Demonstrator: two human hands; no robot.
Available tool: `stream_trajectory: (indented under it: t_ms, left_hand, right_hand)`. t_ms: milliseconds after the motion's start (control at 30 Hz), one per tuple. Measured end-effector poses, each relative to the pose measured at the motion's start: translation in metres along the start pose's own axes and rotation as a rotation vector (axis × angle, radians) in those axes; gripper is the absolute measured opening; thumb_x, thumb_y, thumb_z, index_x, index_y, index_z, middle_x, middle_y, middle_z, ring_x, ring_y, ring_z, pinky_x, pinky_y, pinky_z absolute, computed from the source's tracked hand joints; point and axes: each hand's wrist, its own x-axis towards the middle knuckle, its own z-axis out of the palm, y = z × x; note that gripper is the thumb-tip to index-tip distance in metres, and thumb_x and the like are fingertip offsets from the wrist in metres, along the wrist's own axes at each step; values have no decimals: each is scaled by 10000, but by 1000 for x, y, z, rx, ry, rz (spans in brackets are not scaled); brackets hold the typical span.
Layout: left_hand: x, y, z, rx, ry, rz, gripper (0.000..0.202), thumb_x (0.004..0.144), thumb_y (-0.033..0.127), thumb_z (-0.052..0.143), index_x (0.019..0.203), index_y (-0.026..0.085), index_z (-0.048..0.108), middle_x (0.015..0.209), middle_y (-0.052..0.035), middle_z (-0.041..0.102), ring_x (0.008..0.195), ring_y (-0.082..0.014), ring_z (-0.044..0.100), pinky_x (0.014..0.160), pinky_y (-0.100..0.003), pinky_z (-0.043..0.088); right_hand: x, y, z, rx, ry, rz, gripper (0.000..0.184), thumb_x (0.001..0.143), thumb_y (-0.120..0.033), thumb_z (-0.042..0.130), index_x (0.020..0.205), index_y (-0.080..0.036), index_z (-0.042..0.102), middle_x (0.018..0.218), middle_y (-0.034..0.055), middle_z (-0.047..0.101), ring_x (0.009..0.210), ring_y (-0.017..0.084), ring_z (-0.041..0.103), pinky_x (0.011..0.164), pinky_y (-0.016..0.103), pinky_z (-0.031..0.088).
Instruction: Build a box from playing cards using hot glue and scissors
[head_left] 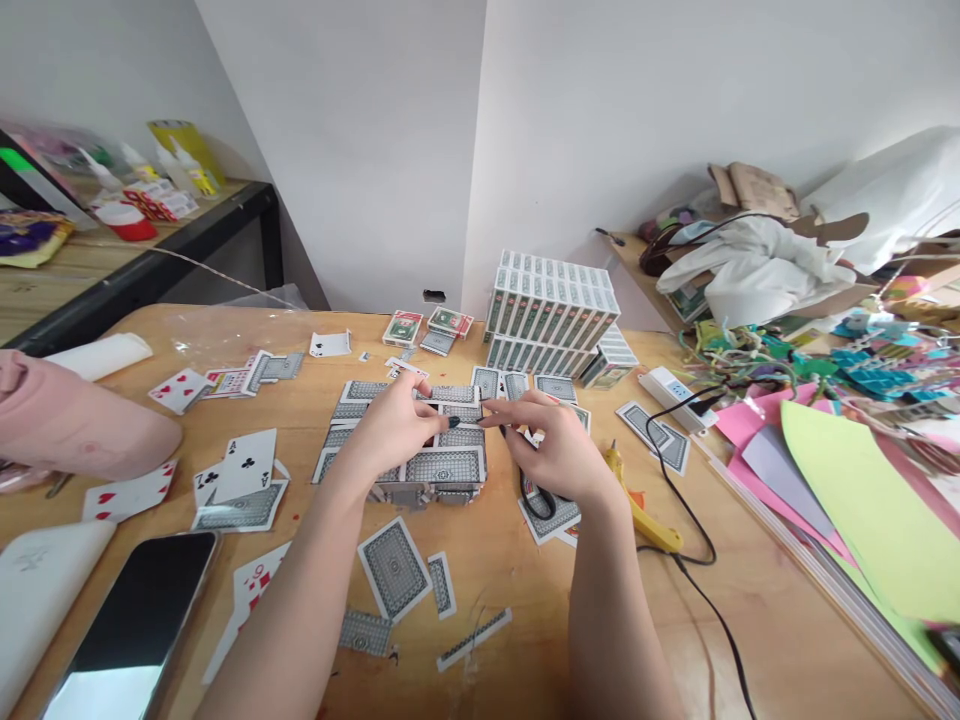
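In front of me sits a low boxy structure [444,466] covered with grey-backed playing cards, with a gap in its top. My left hand [394,425] rests over its left and middle part, thumb stretched across the top and index finger bent apart from it. At the right edge, the fingertips of my right hand [551,440] reach the end of a card strip [457,394]; thumb and index finger are apart. Whether either hand presses on the cards I cannot tell. A black scissors handle [541,512] shows below my right hand, on loose cards [559,525].
Stacked card boxes [551,310] stand at the back. A yellow glue gun [656,525] and a black cable [705,545] lie right, near a power strip [675,395] and coloured paper [862,490]. A phone [135,620], pink roll [82,415] and card pieces [394,568] lie left and in front.
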Motion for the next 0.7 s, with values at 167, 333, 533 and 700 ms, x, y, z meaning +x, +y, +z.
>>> stream_trajectory:
  t_ms: [167, 333, 533, 700]
  left_hand:
    - [2, -3, 0, 4, 1, 24, 328, 647, 300, 565, 909, 229, 382, 613, 42, 634, 499, -126, 509, 463, -217, 328]
    - [2, -3, 0, 29, -2, 28, 340, 653, 326, 563, 925, 229, 383, 622, 41, 641, 493, -129, 506, 450, -222, 325]
    - [1, -1, 0, 26, 10, 29, 341, 641, 305, 564, 925, 223, 394, 609, 42, 640, 485, -131, 512, 459, -229, 328]
    - [0, 3, 1, 26, 24, 23, 336, 628, 287, 568, 913, 226, 401, 609, 44, 645, 479, -129, 508, 464, -229, 330]
  right_hand:
    - [-10, -4, -8, -60, -135, 41, 479, 774, -61, 383, 1138, -278, 606, 1039, 17, 670, 868, 177, 613, 744, 319, 492]
    - [-23, -22, -7, -213, -268, 97, 586, 749, -47, 398, 1313, -200, 430, 977, 88, 667, 837, 223, 626, 670, 328, 487]
    - [-34, -33, -3, -210, -322, 45, 649, 744, -60, 436, 1374, -156, 316, 1171, 139, 587, 1063, 272, 558, 786, 362, 488]
    - [-42, -35, 4, -204, -310, 1, 673, 764, -73, 439, 1405, -143, 247, 1333, 151, 457, 1242, 253, 412, 958, 389, 417]
